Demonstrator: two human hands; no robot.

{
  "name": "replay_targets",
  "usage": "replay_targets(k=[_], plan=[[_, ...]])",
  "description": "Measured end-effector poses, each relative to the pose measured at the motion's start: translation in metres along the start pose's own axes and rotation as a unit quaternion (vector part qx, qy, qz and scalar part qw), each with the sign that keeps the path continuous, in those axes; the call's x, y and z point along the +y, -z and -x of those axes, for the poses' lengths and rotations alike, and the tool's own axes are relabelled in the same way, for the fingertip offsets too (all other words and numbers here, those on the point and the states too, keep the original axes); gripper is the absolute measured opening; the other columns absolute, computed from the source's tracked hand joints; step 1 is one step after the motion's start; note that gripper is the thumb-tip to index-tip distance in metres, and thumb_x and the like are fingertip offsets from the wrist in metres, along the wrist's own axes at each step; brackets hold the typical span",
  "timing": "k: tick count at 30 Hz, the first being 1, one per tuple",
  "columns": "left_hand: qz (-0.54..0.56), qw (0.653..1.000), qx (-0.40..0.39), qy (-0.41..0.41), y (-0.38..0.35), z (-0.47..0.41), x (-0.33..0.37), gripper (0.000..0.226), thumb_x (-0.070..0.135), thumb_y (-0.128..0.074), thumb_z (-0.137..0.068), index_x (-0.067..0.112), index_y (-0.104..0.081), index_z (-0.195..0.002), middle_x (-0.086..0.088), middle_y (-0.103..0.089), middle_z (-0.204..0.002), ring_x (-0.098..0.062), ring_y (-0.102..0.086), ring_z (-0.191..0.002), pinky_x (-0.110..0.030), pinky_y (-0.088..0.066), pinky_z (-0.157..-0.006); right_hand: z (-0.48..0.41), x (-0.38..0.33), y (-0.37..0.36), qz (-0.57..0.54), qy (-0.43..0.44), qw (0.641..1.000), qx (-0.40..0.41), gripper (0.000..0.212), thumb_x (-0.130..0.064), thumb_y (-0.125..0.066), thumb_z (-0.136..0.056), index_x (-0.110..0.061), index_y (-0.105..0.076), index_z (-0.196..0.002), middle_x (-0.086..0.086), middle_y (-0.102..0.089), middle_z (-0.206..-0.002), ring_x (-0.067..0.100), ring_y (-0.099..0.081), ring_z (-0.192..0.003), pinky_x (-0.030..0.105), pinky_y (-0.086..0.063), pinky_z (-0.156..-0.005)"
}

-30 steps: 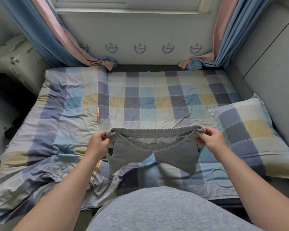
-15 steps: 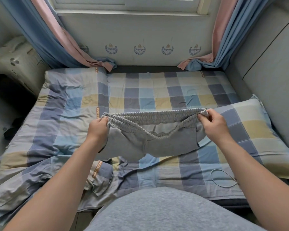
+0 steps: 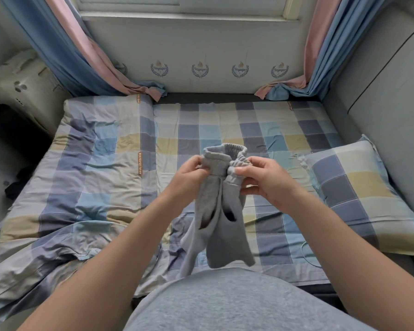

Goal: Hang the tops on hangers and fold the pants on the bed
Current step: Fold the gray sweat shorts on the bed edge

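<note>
Bed (image 3: 225, 130) in checked sheet, below window. Left hand (image 3: 189, 175) and right hand (image 3: 265, 180) close together, each pinching the bunched elastic waistband of grey pants (image 3: 222, 225). Pants held above bed, legs hanging toward near edge. Checked pillow (image 3: 359, 194) right of hands. Rumpled duvet (image 3: 81, 163) left. Curtains (image 3: 65, 44) at far corners.

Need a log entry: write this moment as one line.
left hand: grips waistband | right hand: grips waistband | pants: doubled, hanging over bed
</note>
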State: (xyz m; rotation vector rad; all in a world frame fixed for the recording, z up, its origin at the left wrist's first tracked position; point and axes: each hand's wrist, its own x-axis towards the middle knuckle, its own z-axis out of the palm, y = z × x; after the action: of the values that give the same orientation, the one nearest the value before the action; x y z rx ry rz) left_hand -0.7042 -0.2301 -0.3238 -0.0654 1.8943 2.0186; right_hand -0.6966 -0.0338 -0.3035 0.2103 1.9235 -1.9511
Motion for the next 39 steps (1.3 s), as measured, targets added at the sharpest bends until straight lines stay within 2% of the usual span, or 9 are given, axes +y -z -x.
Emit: replay_targets(k=[3,7,10,14,17,20,24,29,39], plan=[[0.017,0.997,-0.069,-0.039,-0.01,0.005,0.002,0.039,-0.005,-0.055,-0.078,0.004,-0.05,-0.115,-0.012,-0.062,-0.102,-0.015,-0.063,-0.089,-0.025,-0.054,-0.073,0.003,-0.007,-0.009,0.056,0.058,0.997,0.016,0.005,-0.009,-0.069,-0.091,-0.013,-0.067,-0.089,0.001,-0.071,-0.078,0.014,-0.067,-0.073,0.03,-0.056,-0.071],[-0.031,0.99,-0.105,-0.086,-0.015,0.003,-0.008,0.067,-0.002,-0.073,-0.07,0.005,-0.046,-0.131,-0.023,-0.062,-0.118,-0.031,-0.064,-0.109,-0.047,-0.052,-0.095,0.009,-0.014,-0.017,0.117,0.12,0.986,-0.011,0.008,-0.006,-0.069,-0.09,-0.011,-0.073,-0.086,-0.002,-0.07,-0.072,0.007,-0.062,-0.065,0.019,-0.052,-0.062],[-0.059,0.988,-0.026,-0.139,-0.019,-0.001,-0.012,0.048,0.008,-0.075,-0.075,0.009,-0.059,-0.12,-0.022,-0.066,-0.112,-0.03,-0.066,-0.104,-0.061,-0.051,-0.095,0.011,-0.015,-0.014,0.164,0.173,0.971,0.018,0.013,-0.007,-0.066,-0.093,-0.006,-0.077,-0.085,-0.001,-0.072,-0.073,0.004,-0.061,-0.066,0.017,-0.049,-0.063],[-0.088,0.988,-0.026,-0.123,-0.011,-0.003,-0.008,0.043,0.007,-0.064,-0.075,0.009,-0.062,-0.119,-0.012,-0.067,-0.105,-0.017,-0.061,-0.097,-0.043,-0.05,-0.092,0.005,0.003,0.018,0.151,0.218,0.951,0.16,0.011,-0.021,-0.071,-0.091,-0.022,-0.073,-0.102,-0.008,-0.072,-0.097,0.006,-0.065,-0.093,0.031,-0.053,-0.086],[-0.035,0.992,-0.078,-0.094,-0.005,0.001,-0.004,0.047,0.003,-0.062,-0.072,0.006,-0.061,-0.119,-0.01,-0.065,-0.105,-0.018,-0.06,-0.098,-0.036,-0.048,-0.088,-0.004,0.031,0.039,0.104,0.127,0.976,0.141,0.079,-0.058,-0.075,-0.074,-0.032,-0.044,-0.141,-0.006,-0.049,-0.145,0.011,-0.047,-0.131,0.032,-0.042,-0.106],[0.029,0.991,-0.111,-0.07,0.003,0.002,0.001,0.049,-0.002,-0.062,-0.072,0.009,-0.062,-0.12,-0.01,-0.066,-0.107,-0.02,-0.062,-0.1,-0.034,-0.051,-0.089,-0.01,0.058,0.041,-0.109,0.014,0.994,-0.011,0.116,-0.065,-0.088,-0.053,-0.014,-0.041,-0.146,0.009,-0.06,-0.138,0.027,-0.059,-0.125,0.037,-0.054,-0.095],[0.044,0.994,-0.094,-0.035,0.016,0.001,-0.001,0.05,-0.001,-0.062,-0.071,0.007,-0.063,-0.121,-0.012,-0.068,-0.108,-0.024,-0.065,-0.099,-0.035,-0.055,-0.086,-0.009,0.072,0.028,-0.153,-0.052,0.981,-0.103,0.091,-0.051,-0.095,-0.047,-0.011,-0.062,-0.123,0.011,-0.071,-0.118,0.025,-0.069,-0.107,0.036,-0.059,-0.084],[-0.042,0.998,-0.012,0.051,0.041,-0.014,-0.032,0.053,0.005,-0.068,-0.066,0.003,-0.064,-0.118,-0.023,-0.068,-0.118,-0.035,-0.066,-0.111,-0.05,-0.052,-0.099,-0.017,0.074,0.021,-0.069,-0.028,0.997,-0.006,0.024,-0.008,-0.074,-0.085,-0.011,-0.069,-0.108,0.002,-0.077,-0.099,0.018,-0.073,-0.093,0.024,-0.056,-0.068],[-0.246,0.961,0.104,0.065,0.058,-0.067,-0.049,0.023,-0.005,-0.059,-0.082,0.007,-0.067,-0.101,-0.018,-0.07,-0.104,-0.026,-0.062,-0.096,-0.034,-0.048,-0.078,-0.065,0.063,0.022,0.093,0.057,0.992,0.071,0.027,0.001,-0.073,-0.086,-0.02,-0.07,-0.102,0.002,-0.071,-0.102,0.018,-0.064,-0.096,0.034,-0.054,-0.09]])
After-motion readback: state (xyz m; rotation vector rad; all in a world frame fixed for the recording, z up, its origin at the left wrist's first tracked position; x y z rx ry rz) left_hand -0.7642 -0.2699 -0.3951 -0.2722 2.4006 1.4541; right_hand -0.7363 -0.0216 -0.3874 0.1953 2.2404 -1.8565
